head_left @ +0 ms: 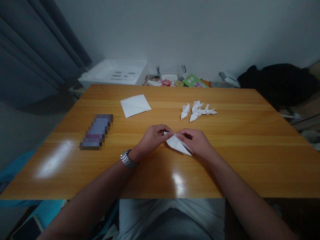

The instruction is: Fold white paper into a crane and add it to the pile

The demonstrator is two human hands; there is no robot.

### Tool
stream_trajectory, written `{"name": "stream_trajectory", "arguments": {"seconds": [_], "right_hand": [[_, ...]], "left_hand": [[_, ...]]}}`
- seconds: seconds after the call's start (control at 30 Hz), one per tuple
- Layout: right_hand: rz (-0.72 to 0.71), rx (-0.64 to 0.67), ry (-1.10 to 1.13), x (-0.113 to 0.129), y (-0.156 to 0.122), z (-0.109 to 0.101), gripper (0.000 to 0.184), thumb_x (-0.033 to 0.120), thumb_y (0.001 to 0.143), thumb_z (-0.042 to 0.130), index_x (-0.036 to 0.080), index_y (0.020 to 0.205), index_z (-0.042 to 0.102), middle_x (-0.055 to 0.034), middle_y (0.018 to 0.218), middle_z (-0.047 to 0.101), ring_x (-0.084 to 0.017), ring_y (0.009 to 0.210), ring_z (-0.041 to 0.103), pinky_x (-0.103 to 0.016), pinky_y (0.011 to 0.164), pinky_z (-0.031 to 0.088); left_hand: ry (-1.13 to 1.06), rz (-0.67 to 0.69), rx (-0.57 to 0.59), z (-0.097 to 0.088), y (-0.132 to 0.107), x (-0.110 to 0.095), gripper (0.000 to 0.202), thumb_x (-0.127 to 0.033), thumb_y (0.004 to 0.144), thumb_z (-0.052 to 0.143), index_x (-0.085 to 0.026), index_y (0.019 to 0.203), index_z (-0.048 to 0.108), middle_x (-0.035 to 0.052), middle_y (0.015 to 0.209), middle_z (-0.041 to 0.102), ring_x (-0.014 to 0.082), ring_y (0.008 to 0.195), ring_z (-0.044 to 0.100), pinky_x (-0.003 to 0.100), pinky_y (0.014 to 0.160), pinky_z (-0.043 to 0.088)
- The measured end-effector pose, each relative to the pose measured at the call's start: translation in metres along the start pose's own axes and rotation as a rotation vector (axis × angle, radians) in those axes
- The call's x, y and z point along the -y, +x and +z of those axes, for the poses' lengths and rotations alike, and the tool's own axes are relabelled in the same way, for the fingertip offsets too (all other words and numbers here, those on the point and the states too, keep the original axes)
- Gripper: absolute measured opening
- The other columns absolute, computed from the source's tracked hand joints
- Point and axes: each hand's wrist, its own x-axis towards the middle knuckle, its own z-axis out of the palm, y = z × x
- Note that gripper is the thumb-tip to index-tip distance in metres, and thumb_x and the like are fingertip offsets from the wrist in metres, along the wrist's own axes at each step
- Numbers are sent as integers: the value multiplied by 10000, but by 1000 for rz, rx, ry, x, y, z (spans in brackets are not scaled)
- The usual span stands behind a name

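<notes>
A partly folded piece of white paper (177, 145) is held between both hands just above the table, its pointed ends toward me. My left hand (156, 136) pinches its upper left part, with a metal watch (128, 158) on that wrist. Close beside it, my right hand (195, 139) grips the upper right edge between thumb and fingers. Some of the fingertips are hidden behind the paper. Beyond my right hand lie several folded paper cranes (197, 111), grouped together. Farther off to the left rests a flat white sheet (135, 105) with a perforated edge.
The wooden table (240, 166) spans the view. A blurred-out phone-like object (97, 132) lies on its left side. Behind the far edge are a white bin (115, 71), a green packet (195, 81) and other clutter. A dark heap (277, 83) is at the right.
</notes>
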Motion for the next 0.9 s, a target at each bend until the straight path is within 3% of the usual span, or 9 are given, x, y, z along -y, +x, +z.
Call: {"name": "stream_trajectory", "arguments": {"seconds": [0.33, 0.67, 0.9], "right_hand": [[82, -1, 95, -3, 2, 1, 338, 474, 904, 638, 163, 913, 770, -54, 819, 744, -188, 708, 632, -284, 621, 446], [5, 55, -21, -3, 0, -1, 340, 455, 951, 589, 179, 840, 755, -12, 734, 690, -160, 680, 582, -267, 612, 401], [9, 57, -24, -3, 1, -3, 342, 452, 960, 573, 177, 851, 746, -20, 756, 695, -164, 686, 583, -265, 618, 398]], "left_hand": [[43, -20, -54, -1, 2, 1, 168, -300, 879, 701, -139, 866, 747, 45, 821, 751, 114, 682, 638, 201, 621, 486], [106, 57, 32, 0, -1, 5, 185, -338, 914, 662, -172, 916, 744, 34, 902, 755, 152, 823, 675, 244, 748, 505], [86, -5, 2, -2, 2, 4, 188, -338, 881, 708, -161, 845, 759, 41, 819, 759, 147, 743, 670, 241, 681, 500]]}}
